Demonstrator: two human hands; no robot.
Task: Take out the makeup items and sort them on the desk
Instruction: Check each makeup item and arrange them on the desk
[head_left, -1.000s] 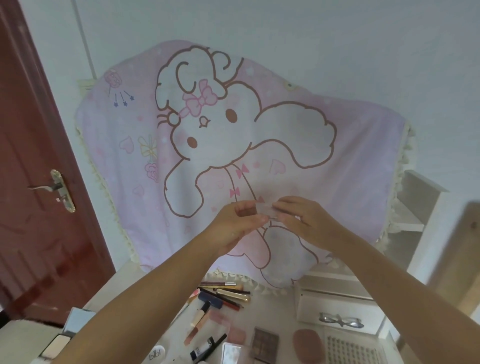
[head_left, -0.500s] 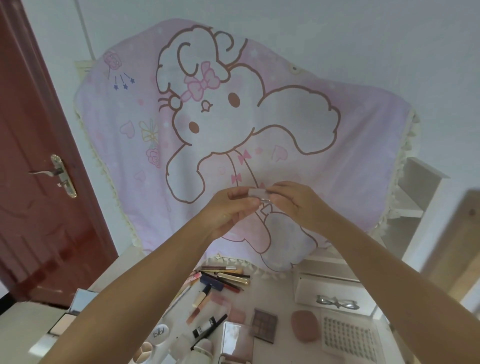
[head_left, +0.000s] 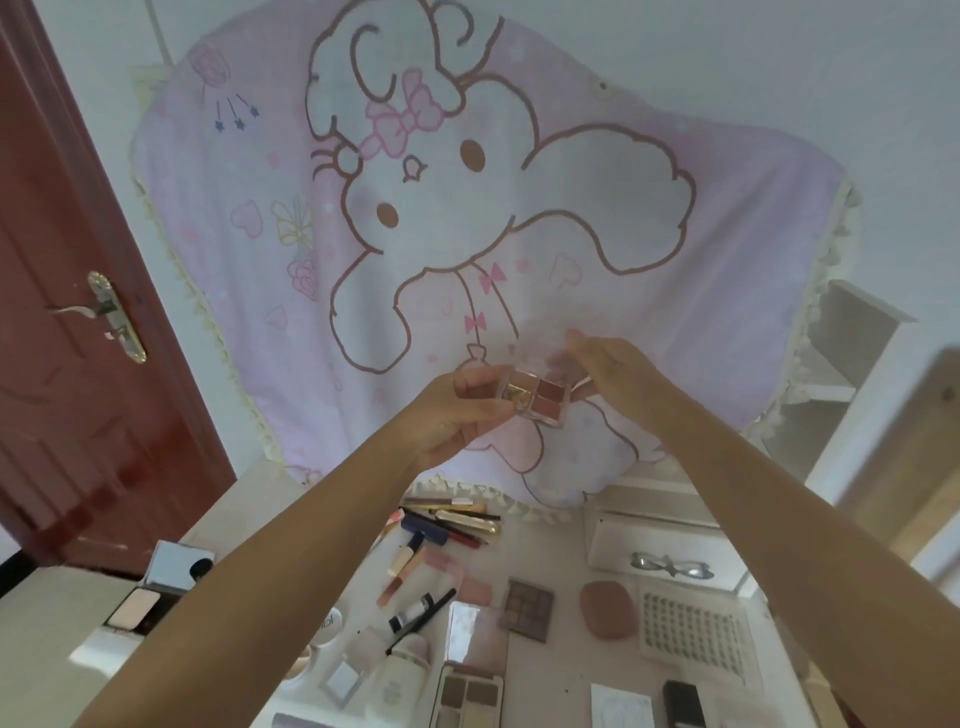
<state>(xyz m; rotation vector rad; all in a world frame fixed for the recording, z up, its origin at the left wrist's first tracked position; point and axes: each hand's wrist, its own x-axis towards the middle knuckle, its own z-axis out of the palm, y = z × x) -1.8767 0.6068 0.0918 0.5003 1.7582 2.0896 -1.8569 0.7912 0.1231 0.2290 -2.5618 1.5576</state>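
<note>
I hold a small clear-cased eyeshadow palette (head_left: 537, 397) up in front of the pink cartoon cloth. It has gold and reddish-brown pans, and its clear lid stands open. My left hand (head_left: 462, 410) grips the palette's base from the left. My right hand (head_left: 610, 371) holds the raised lid between fingers and thumb. Below on the desk (head_left: 550, 670) lie sorted makeup items: a cluster of pencils and lipsticks (head_left: 452, 519), a brown eyeshadow palette (head_left: 527, 608) and an open mirrored compact (head_left: 467, 686).
A pink puff (head_left: 608, 608), a white gridded tray (head_left: 691, 631), glasses (head_left: 670, 566) on a white drawer box and a white bottle (head_left: 405, 670) share the desk. A powder compact (head_left: 135, 610) sits at the left edge. A red door (head_left: 78, 312) stands to the left.
The palette was closed between both hands; now its lid is lifted and the pans show. The camera has tilted down, showing more of the desk.
</note>
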